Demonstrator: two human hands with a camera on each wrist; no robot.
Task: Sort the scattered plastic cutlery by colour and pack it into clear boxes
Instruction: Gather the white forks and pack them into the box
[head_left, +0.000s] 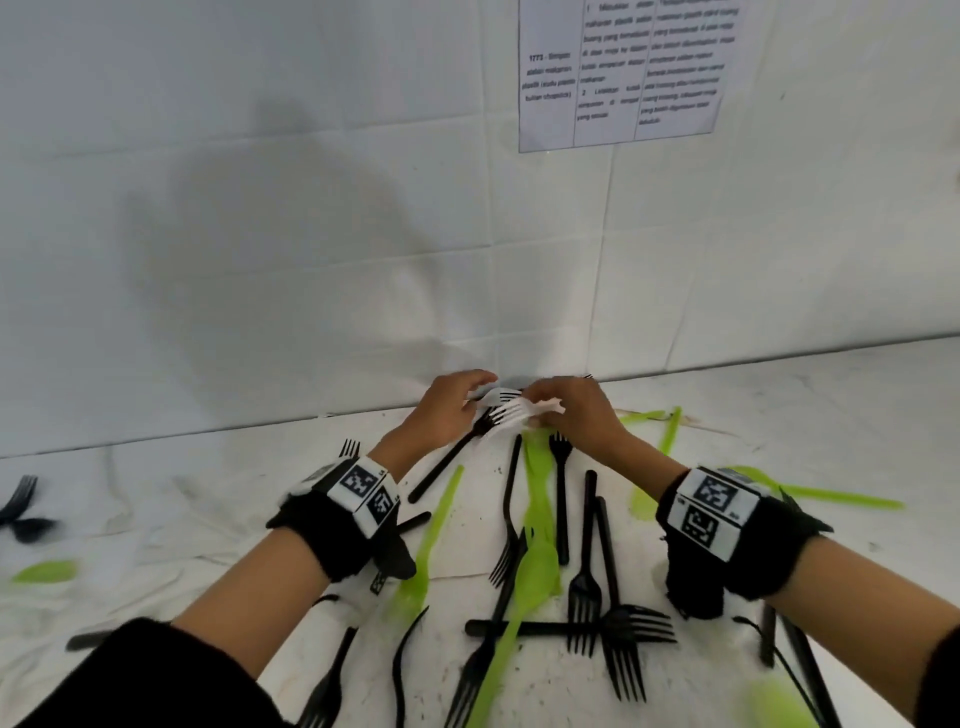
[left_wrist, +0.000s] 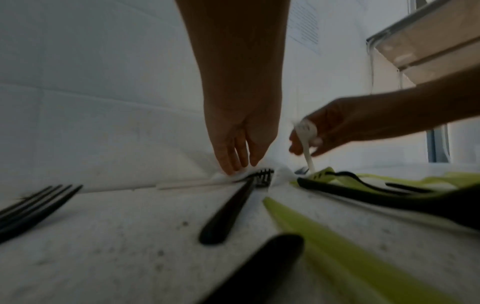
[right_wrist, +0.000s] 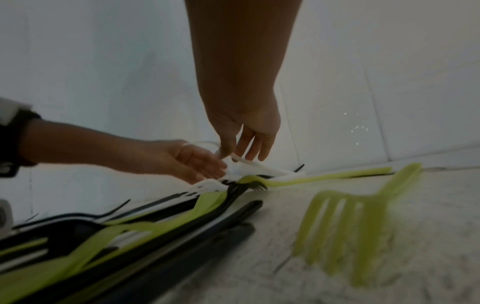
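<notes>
Black, lime-green and white plastic cutlery lies scattered on the white-covered table (head_left: 208, 519). At the foot of the wall my two hands meet over a small bunch of white forks (head_left: 503, 409). My right hand (head_left: 571, 415) pinches a white fork (left_wrist: 306, 135), tines up by the palm and handle slanting down; its handle (right_wrist: 255, 164) shows under the fingers. My left hand (head_left: 449, 413) has straight fingers (left_wrist: 233, 156) that touch white cutlery (right_wrist: 207, 185) lying on the table. A black fork (left_wrist: 233, 205) lies just below that hand.
Several black forks (head_left: 613, 623) and green pieces (head_left: 540, 519) lie between my forearms. More green cutlery (head_left: 831, 501) lies to the right, a green fork (right_wrist: 345, 236) close by. A black fork (head_left: 21, 499) sits far left. A clear box (left_wrist: 428, 41) stands at the right. A printed sheet (head_left: 623, 67) hangs on the wall.
</notes>
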